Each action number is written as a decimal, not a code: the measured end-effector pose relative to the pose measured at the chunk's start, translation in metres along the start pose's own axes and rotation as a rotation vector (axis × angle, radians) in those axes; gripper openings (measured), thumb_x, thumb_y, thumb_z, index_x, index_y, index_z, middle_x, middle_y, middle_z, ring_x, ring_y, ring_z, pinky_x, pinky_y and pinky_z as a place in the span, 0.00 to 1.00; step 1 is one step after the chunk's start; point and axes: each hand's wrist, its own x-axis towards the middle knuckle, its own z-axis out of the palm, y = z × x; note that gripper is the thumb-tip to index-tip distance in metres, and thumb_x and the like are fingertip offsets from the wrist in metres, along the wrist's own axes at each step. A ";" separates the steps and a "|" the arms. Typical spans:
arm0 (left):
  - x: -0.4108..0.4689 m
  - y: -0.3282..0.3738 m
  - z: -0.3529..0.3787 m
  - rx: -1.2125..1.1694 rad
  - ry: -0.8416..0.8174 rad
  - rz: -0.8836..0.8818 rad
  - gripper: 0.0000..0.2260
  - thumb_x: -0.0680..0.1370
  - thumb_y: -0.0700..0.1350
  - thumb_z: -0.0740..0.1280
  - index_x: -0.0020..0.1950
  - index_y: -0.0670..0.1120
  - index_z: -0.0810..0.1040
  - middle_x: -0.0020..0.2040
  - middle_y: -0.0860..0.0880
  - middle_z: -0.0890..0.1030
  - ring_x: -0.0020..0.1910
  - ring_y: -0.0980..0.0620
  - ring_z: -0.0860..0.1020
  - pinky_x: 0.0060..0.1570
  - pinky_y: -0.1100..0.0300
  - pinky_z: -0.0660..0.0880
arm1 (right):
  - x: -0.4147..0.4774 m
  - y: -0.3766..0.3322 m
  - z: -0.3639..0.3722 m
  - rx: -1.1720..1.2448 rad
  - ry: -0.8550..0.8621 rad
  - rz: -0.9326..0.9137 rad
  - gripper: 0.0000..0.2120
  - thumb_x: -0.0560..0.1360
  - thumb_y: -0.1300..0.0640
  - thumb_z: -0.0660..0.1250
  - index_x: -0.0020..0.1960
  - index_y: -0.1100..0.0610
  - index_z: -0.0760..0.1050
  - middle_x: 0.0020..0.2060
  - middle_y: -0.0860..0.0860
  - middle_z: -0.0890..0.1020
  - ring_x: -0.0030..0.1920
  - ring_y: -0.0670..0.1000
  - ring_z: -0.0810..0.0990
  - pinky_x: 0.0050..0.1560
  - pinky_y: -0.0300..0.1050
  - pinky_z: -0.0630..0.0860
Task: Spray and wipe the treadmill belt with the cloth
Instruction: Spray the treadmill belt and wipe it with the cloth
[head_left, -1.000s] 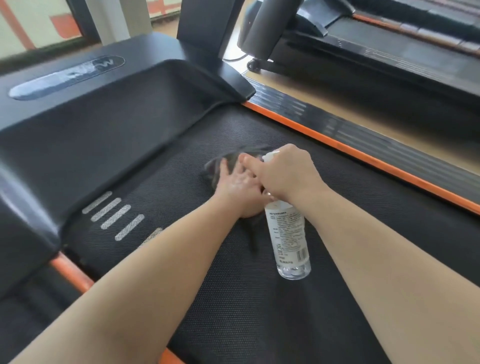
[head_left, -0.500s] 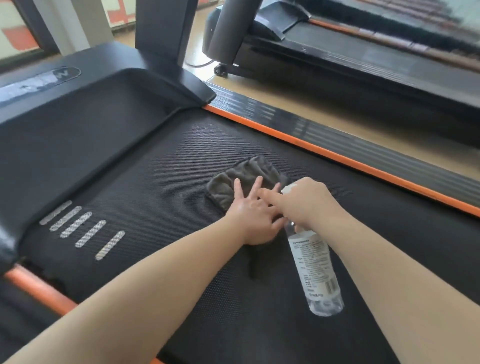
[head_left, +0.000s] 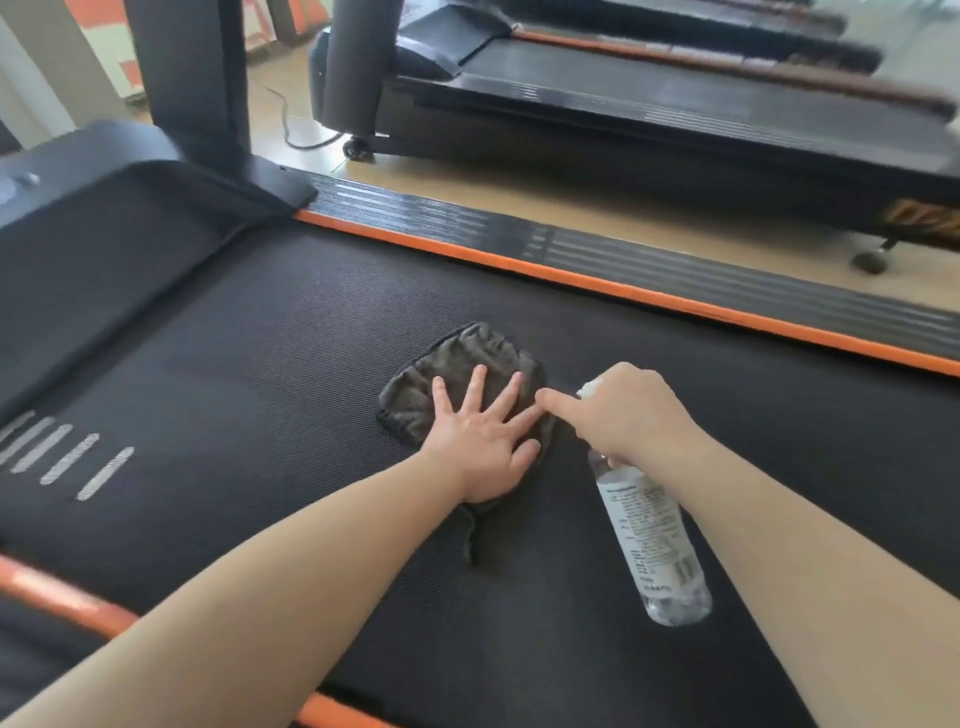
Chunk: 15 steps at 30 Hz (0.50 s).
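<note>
A dark grey cloth (head_left: 467, 358) lies flat on the black treadmill belt (head_left: 260, 374). My left hand (head_left: 483, 441) presses on it with fingers spread and straight. Just to the right, my right hand (head_left: 628, 415) grips the neck of a clear spray bottle (head_left: 652, 540) with a white label. Its index finger stretches over the white nozzle toward the cloth. The bottle's base points down toward me, above the belt.
Orange-edged side rails (head_left: 675, 291) run along both sides of the belt. The black motor cover (head_left: 104, 249) and an upright post (head_left: 192, 78) stand at the far left. A second treadmill (head_left: 675, 119) sits across a strip of wooden floor, with a cable on the floor.
My left hand has slid the cloth back along the belt, away from the motor cover, and its fingers have spread wider. My right hand and the bottle have moved along beside it.
</note>
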 end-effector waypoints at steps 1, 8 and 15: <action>0.000 0.014 0.001 -0.008 0.000 -0.001 0.28 0.82 0.65 0.43 0.81 0.63 0.41 0.83 0.54 0.38 0.80 0.38 0.34 0.68 0.22 0.35 | -0.008 0.013 -0.001 -0.017 0.011 -0.009 0.32 0.75 0.28 0.59 0.28 0.53 0.75 0.29 0.49 0.79 0.37 0.53 0.80 0.44 0.49 0.80; 0.015 0.164 0.006 -0.019 -0.043 0.079 0.28 0.81 0.65 0.42 0.81 0.63 0.42 0.83 0.52 0.37 0.79 0.36 0.32 0.66 0.22 0.32 | -0.065 0.124 -0.040 -0.016 0.007 0.141 0.34 0.73 0.26 0.56 0.28 0.56 0.73 0.28 0.49 0.78 0.32 0.46 0.76 0.34 0.46 0.70; 0.022 0.325 0.018 0.107 -0.089 0.433 0.33 0.80 0.66 0.45 0.82 0.59 0.39 0.84 0.50 0.40 0.77 0.35 0.27 0.60 0.20 0.27 | -0.111 0.196 -0.079 0.063 0.028 0.287 0.29 0.76 0.29 0.60 0.37 0.54 0.80 0.40 0.52 0.82 0.45 0.54 0.82 0.49 0.50 0.81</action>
